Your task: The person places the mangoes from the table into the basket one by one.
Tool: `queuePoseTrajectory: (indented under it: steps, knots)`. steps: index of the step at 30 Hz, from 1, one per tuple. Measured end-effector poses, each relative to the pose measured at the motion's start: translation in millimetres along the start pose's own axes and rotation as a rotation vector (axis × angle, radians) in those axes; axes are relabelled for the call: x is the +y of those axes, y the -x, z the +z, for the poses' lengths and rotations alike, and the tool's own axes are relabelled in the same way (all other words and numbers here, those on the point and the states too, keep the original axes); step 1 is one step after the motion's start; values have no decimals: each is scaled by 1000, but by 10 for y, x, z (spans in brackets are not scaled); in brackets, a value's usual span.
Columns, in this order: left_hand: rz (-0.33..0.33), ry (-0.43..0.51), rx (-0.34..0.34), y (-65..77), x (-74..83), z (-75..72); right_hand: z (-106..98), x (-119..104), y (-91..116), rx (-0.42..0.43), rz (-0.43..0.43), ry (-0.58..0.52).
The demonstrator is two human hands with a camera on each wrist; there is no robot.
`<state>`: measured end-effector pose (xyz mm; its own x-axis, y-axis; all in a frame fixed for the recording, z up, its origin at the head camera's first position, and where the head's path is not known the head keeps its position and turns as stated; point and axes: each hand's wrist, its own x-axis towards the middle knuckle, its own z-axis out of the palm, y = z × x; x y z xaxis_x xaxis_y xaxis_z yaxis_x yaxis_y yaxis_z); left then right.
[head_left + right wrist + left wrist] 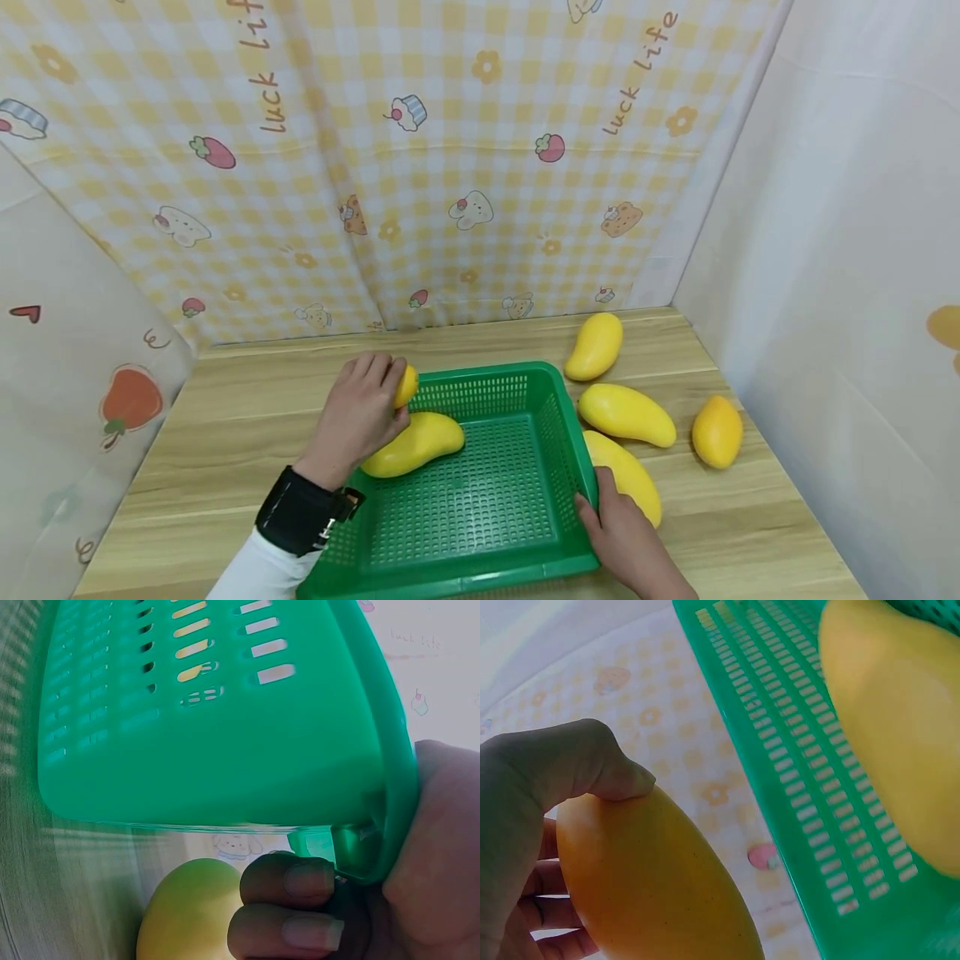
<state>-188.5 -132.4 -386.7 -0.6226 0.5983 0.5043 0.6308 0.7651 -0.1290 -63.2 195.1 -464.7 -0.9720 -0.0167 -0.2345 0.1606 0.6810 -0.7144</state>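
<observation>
My left hand [363,408] grips an orange-yellow mango [660,877] above the left rim of a green plastic basket [465,492]. In the left wrist view the thumb lies over the fruit's top and the fingers curl beneath. Inside the basket, at its left side, lies one yellow mango [416,444], partly covered by my left hand in the head view. My right hand [626,533] grips the basket's right rim near the front corner; the right wrist view shows its fingers curled under the rim [390,765].
To the right of the basket several mangoes lie on the wooden table [255,408]: one at the back [596,346], a long one [628,414], another against the basket [626,475] and an orange one [717,432] farther right. A patterned cloth [450,167] hangs behind.
</observation>
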Motion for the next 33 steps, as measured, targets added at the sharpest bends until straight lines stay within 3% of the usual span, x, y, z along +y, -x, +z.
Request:
queuePoseTrajectory:
  steps: [8, 23, 33]
  knots:
    - [32, -2, -24, -179, 190, 123, -16, -13, -1, -3, 12, -1]
    - [131, -68, -87, -378, 640, 406, -16, 12, -14, -36, 22, -31]
    - [175, -71, -73, -459, 879, 648, -16, 32, -17, -26, 8, -23]
